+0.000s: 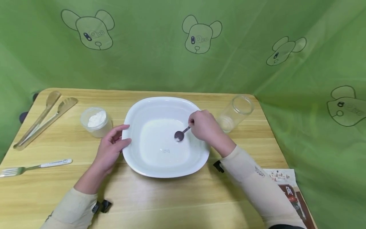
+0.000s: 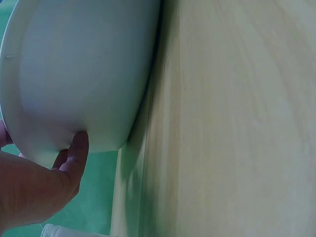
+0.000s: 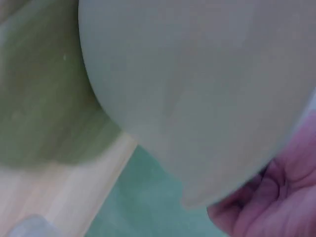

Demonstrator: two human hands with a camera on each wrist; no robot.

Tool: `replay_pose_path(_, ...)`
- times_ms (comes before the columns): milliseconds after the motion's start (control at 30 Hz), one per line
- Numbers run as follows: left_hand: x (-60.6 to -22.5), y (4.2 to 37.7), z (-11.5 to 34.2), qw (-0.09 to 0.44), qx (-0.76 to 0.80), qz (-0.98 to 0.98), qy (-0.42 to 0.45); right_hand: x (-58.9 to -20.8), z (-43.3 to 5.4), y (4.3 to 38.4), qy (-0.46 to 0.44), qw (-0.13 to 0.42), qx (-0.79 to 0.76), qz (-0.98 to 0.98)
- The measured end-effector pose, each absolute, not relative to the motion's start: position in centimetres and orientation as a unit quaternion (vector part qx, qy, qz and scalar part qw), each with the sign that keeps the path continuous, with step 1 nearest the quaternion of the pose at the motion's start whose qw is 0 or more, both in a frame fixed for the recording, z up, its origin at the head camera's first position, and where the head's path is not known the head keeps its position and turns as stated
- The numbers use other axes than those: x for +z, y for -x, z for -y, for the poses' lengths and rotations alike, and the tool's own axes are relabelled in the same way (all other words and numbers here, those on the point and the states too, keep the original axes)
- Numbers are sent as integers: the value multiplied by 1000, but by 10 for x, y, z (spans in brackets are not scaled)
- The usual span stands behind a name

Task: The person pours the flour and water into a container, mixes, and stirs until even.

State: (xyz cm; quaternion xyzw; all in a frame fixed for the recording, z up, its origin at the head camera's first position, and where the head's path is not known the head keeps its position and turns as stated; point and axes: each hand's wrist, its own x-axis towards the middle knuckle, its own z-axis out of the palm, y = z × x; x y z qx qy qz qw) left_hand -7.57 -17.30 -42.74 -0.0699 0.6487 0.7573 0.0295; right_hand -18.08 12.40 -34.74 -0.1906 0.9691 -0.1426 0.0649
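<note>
A white oval basin [image 1: 148, 140] stands in the middle of the wooden table. My left hand [image 1: 110, 148] grips its left rim, thumb on top and fingers under the edge; in the left wrist view those fingertips [image 2: 80, 140] press the basin's outer wall [image 2: 84, 69]. Over the right side of the basin, my right hand [image 1: 206, 127] pinches the handle of a small dark measuring spoon [image 1: 179, 136]. A little white stuff shows in the spoon's bowl. The right wrist view has the curled right hand [image 3: 276, 197] partly behind the basin wall [image 3: 197, 98], with the spoon hidden.
Left of the basin is a clear tub [image 1: 97, 122] of white powder. Metal tongs [image 1: 43, 124] and a fork [image 1: 37, 167] lie farther left. A glass jar [image 1: 235, 113] is just behind the right hand. A printed packet [image 1: 286, 181] lies at the right edge.
</note>
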Motion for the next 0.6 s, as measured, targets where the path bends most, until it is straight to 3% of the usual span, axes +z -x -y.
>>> replay_pose_path(133,-427,76,173,30,756,-650,73,-354,-121,184,200,22,-144,-969)
replay_pose_path(400,-427,75,172,33,754,-651,75,-359,-112,181,225,110,-183,-951)
replay_pose_path(600,-426,76,172,34,753,-653,74,-360,-111,184,196,77,-181,-961)
